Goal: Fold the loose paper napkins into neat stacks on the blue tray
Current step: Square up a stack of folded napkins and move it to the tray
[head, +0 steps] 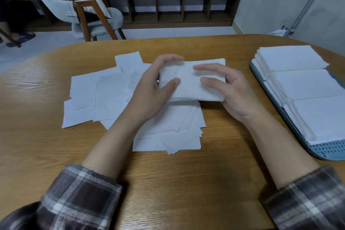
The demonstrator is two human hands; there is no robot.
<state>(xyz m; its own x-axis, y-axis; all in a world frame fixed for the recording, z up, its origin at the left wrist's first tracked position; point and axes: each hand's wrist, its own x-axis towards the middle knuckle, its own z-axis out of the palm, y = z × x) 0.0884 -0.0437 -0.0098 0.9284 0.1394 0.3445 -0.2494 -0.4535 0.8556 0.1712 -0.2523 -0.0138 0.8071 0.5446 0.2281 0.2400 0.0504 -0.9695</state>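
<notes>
Sleeves (head view): plaid cuffs (80, 198) sit nearest us, with both bare forearms reaching out over the wooden table (186, 183).
Left hand: our left hand (149, 89) grips the left end of the folded bundle (190, 84), with the thumb on top and the fingers curled over its far edge.
Right hand: our right hand (233, 91) holds the right end, with the thumb and fingertips resting on top and the palm cupping the side.
Bundle: it is white and several layers thick. We hold it mid-table just over the loose napkins (97, 97), well apart from the tray.
Done: three napkin stacks (291, 58) lie in a row on the blue tray (328, 150) at our right. They are square-edged and thick, and cover most of it.
Left to do: a scattered, overlapping heap of flat sheets remains in front of us. We judge that a good share is finished, but many sheets are still to fold and this bundle is not yet on the tray.
Writing: we can read none. The napkins are plain white, and the tray shows only its slotted pattern.
</notes>
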